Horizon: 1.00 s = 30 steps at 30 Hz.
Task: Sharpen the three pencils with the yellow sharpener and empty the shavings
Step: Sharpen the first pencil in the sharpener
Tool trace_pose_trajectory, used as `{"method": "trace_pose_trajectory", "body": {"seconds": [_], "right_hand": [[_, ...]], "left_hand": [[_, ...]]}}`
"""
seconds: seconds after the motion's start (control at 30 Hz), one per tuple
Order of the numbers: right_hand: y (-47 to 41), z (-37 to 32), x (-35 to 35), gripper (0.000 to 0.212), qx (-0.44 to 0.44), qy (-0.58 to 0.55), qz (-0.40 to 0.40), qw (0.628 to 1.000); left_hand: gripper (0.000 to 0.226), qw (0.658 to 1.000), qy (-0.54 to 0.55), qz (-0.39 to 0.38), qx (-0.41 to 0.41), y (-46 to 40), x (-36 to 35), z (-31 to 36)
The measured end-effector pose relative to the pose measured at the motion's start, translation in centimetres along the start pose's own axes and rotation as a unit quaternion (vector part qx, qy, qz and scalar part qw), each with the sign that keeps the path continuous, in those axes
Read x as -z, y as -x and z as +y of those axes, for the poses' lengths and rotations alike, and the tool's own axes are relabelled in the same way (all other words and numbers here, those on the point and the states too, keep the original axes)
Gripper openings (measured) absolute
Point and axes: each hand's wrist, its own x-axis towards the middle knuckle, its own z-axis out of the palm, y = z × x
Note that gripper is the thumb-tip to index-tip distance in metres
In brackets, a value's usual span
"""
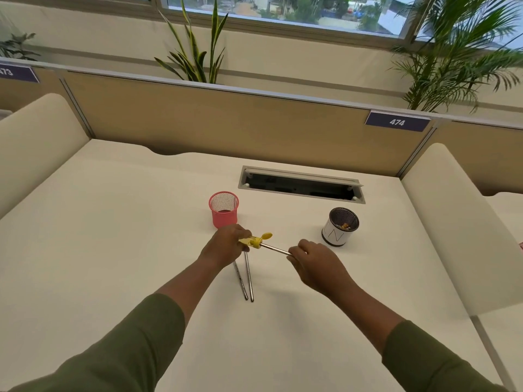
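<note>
My left hand [223, 244] grips the yellow sharpener [256, 240] above the white desk. A silver-grey pencil [276, 248] sticks out of the sharpener toward the right, and my right hand [314, 264] pinches its far end. Two more pencils [245, 278] lie side by side on the desk just below my left hand, their upper ends hidden under it. A white cup with a dark mesh rim [339, 226] stands to the right and holds some shavings.
A pink mesh cup [224, 209] stands just behind my left hand. An open cable tray [301, 184] is set into the desk further back. Beige partitions and cream side panels [452, 210] border the desk.
</note>
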Motion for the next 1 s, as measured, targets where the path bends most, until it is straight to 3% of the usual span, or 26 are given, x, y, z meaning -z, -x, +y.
{"method": "trace_pose_trajectory", "body": {"seconds": [0.1, 0.2, 0.3, 0.37, 0.4, 0.43, 0.47, 0.5, 0.53, 0.57, 0.6, 0.63, 0.7, 0.73, 0.8, 0.87, 0.93, 1.0], "right_hand": [[0.1, 0.4, -0.1, 0.018, 0.078, 0.093, 0.053, 0.991], [0.4, -0.2, -0.6, 0.021, 0.056, 0.067, 0.083, 0.993], [0.1, -1.3, -0.8, 0.024, -0.039, -0.078, 0.064, 0.994], [-0.4, -2.4, -0.5, 0.034, -0.186, -0.213, -0.008, 0.959], [-0.7, -2.7, -0.4, 0.037, -0.294, -0.329, -0.05, 0.896], [-1.1, -3.0, -0.3, 0.037, -0.4, -0.464, -0.092, 0.785], [-1.3, -3.2, -0.1, 0.036, -0.479, -0.579, -0.135, 0.646], [-1.4, -3.2, 0.0, 0.034, -0.517, -0.639, -0.167, 0.545], [-1.4, -3.0, 0.1, 0.034, -0.522, -0.653, -0.189, 0.515], [-1.4, -2.9, 0.2, 0.034, -0.518, -0.654, -0.202, 0.513], [-1.4, -2.8, 0.3, 0.034, -0.506, -0.634, -0.204, 0.548], [-1.2, -2.8, 0.3, 0.034, -0.481, -0.594, -0.196, 0.615], [-0.8, -2.9, 0.4, 0.023, -0.381, -0.454, -0.162, 0.789], [-0.5, -2.8, 0.2, 0.015, -0.321, -0.382, -0.136, 0.856], [0.0, -2.4, -0.1, 0.007, -0.191, -0.27, -0.082, 0.94], [0.3, -1.4, -0.5, 0.007, -0.051, -0.098, -0.018, 0.994], [0.3, -0.5, -0.6, 0.008, 0.034, 0.021, 0.019, 0.999], [0.1, -0.2, -0.8, 0.01, 0.061, 0.051, 0.038, 0.996]], "left_hand": [[0.023, 1.0, -0.003, -0.012, -0.013, 0.1, 0.1, -0.1], [0.028, 1.0, -0.004, 0.004, -0.025, 0.2, 0.0, 0.0], [0.033, 0.999, -0.015, 0.035, -0.029, 0.5, -0.3, -0.1], [0.03, 0.998, -0.038, 0.042, -0.035, 0.6, -0.3, -0.1], [0.027, 0.997, -0.052, 0.043, -0.042, 0.6, -0.2, -0.2], [0.024, 0.996, -0.065, 0.045, -0.052, 0.6, 0.0, -0.2], [0.022, 0.994, -0.072, 0.046, -0.061, 0.5, 0.0, -0.3], [0.021, 0.994, -0.076, 0.044, -0.068, 0.5, 0.1, -0.2], [0.02, 0.994, -0.077, 0.04, -0.07, 0.5, 0.1, -0.2], [0.02, 0.994, -0.079, 0.034, -0.068, 0.6, 0.0, -0.2], [0.021, 0.994, -0.079, 0.029, -0.065, 0.8, -0.1, -0.3], [0.022, 0.995, -0.075, 0.022, -0.059, 0.9, -0.4, -0.5], [0.03, 0.999, -0.037, 0.01, -0.031, 1.0, -0.7, -0.8], [0.034, 1.0, -0.012, 0.008, -0.013, 1.0, -0.9, -1.0], [0.037, 0.999, 0.029, 0.007, 0.021, 0.9, -1.0, -1.1], [0.035, 0.998, 0.048, 0.003, 0.039, 0.9, -1.1, -1.2], [0.032, 0.997, 0.049, -0.007, 0.051, 0.9, -1.1, -1.1], [0.028, 0.998, 0.043, -0.013, 0.052, 0.8, -1.1, -0.9]]}}
